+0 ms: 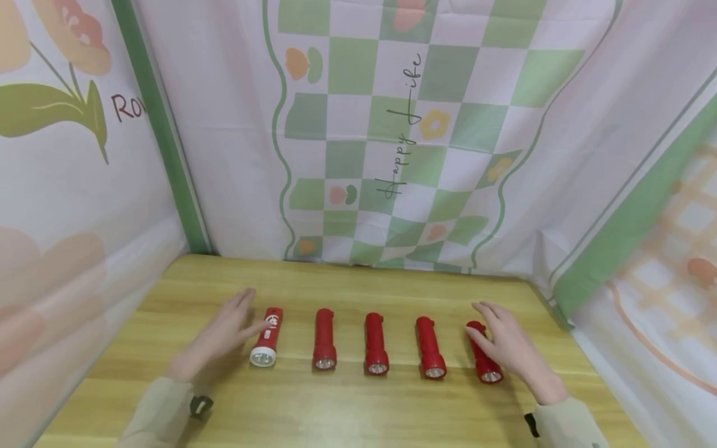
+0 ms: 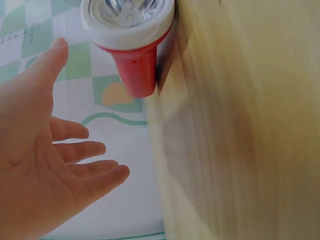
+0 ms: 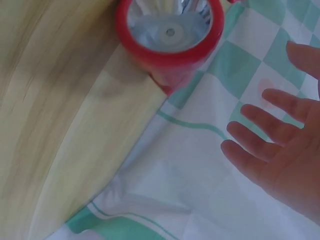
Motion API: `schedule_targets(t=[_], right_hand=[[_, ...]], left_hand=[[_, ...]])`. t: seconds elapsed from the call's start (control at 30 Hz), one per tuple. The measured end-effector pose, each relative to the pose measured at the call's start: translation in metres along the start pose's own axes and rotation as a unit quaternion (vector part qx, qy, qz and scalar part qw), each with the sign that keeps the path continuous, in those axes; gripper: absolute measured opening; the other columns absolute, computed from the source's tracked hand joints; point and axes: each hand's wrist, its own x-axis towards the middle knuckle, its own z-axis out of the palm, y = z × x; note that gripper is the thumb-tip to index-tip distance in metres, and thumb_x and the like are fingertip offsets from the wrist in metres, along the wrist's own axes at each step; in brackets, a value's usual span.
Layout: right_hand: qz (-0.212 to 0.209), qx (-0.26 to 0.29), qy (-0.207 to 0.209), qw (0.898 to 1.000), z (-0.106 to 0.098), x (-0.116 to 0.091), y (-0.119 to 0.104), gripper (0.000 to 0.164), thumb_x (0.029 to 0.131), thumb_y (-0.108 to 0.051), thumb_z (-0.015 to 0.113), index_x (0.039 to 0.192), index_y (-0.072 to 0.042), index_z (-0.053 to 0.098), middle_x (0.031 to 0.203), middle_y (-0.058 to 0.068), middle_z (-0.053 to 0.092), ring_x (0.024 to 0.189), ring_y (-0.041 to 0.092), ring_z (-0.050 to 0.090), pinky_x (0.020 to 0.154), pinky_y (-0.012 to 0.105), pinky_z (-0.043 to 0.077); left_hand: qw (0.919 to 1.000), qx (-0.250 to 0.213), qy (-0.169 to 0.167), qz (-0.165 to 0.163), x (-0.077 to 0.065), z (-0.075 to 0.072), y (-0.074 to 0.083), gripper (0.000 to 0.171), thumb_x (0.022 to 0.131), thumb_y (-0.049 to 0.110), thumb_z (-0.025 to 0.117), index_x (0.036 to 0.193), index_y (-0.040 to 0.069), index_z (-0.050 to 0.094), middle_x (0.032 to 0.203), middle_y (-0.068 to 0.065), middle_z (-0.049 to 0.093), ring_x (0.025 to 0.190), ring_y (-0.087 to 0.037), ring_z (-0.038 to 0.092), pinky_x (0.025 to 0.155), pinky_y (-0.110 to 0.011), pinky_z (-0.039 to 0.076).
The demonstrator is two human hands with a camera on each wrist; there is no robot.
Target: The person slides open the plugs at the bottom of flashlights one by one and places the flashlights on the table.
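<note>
A row of several red flashlights lies on the wooden table, lens ends toward the person. At the left end is a flashlight with a white head (image 1: pixel 263 356); my left hand (image 1: pixel 224 330) hovers beside it, fingers spread, apart from it in the left wrist view. To its right lie an all-red flashlight (image 1: pixel 325 339), a middle flashlight (image 1: pixel 375 342) and another red flashlight (image 1: pixel 430 347). The rightmost flashlight (image 1: pixel 489 372) is partly hidden by my right hand (image 1: pixel 506 342). In the right wrist view the right fingers (image 3: pixel 270 120) are extended and hold nothing.
The wooden table (image 1: pixel 347 410) meets a hanging cloth with a green checked pattern (image 1: pixel 350 65) at its back edge. Printed cloth walls also stand at left (image 1: pixel 67 186) and right (image 1: pixel 661 261). Both forearms wear light sleeves with dark straps at the wrists.
</note>
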Motion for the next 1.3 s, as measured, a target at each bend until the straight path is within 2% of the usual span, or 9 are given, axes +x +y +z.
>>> schedule_targets(t=[0.13,0.3,0.53,0.77,1.07,1.3], right_hand=[[-0.013,-0.007,0.019,1.000,0.003,0.003,-0.005,0.051,0.084,-0.014,0.077,0.125,0.010,0.058,0.122,0.032,0.061,0.111,0.049,0.059,0.093,0.062,0.050],[-0.002,0.000,0.028,1.000,0.006,0.008,-0.012,0.047,0.085,-0.013,0.076,0.122,0.010,0.059,0.119,0.031,0.063,0.109,0.048,0.061,0.092,0.061,0.052],[0.012,0.021,0.008,1.000,0.011,0.013,-0.021,0.045,0.088,-0.014,0.073,0.123,0.010,0.058,0.121,0.032,0.062,0.112,0.048,0.059,0.094,0.061,0.051],[0.012,0.044,0.012,0.999,0.017,0.018,-0.028,0.043,0.088,-0.013,0.072,0.122,0.010,0.059,0.119,0.031,0.063,0.109,0.045,0.061,0.092,0.058,0.054],[0.043,0.074,-0.036,0.996,0.017,0.026,-0.041,0.044,0.092,-0.015,0.067,0.128,0.009,0.056,0.126,0.031,0.060,0.115,0.047,0.058,0.097,0.060,0.051],[0.024,0.089,-0.038,0.995,0.022,0.034,-0.054,0.042,0.093,-0.015,0.068,0.126,0.009,0.058,0.125,0.030,0.062,0.117,0.046,0.059,0.098,0.059,0.051]], left_hand=[[1.0000,-0.006,-0.004,-0.004,0.000,0.003,0.003,0.085,0.095,0.042,0.063,0.149,-0.013,0.026,0.155,-0.036,0.027,0.140,-0.055,0.031,0.115,-0.066,0.029],[0.9999,-0.013,-0.001,-0.002,0.000,0.005,0.007,0.084,0.095,0.040,0.064,0.148,-0.013,0.028,0.154,-0.036,0.028,0.140,-0.055,0.032,0.114,-0.066,0.029],[0.9998,-0.019,0.002,0.005,0.000,0.008,0.009,0.081,0.095,0.039,0.065,0.147,-0.013,0.031,0.152,-0.036,0.032,0.140,-0.054,0.034,0.115,-0.066,0.029],[0.9997,-0.022,0.005,0.007,-0.001,0.013,0.011,0.080,0.094,0.036,0.067,0.145,-0.015,0.034,0.150,-0.038,0.035,0.138,-0.054,0.037,0.114,-0.065,0.032],[0.9998,-0.014,-0.001,0.011,0.001,0.018,0.012,0.078,0.094,0.036,0.067,0.144,-0.015,0.036,0.149,-0.037,0.037,0.138,-0.053,0.038,0.115,-0.063,0.033],[0.9998,-0.012,-0.001,0.013,0.001,0.021,0.016,0.074,0.094,0.032,0.067,0.142,-0.015,0.038,0.146,-0.037,0.041,0.136,-0.052,0.041,0.113,-0.063,0.035]])
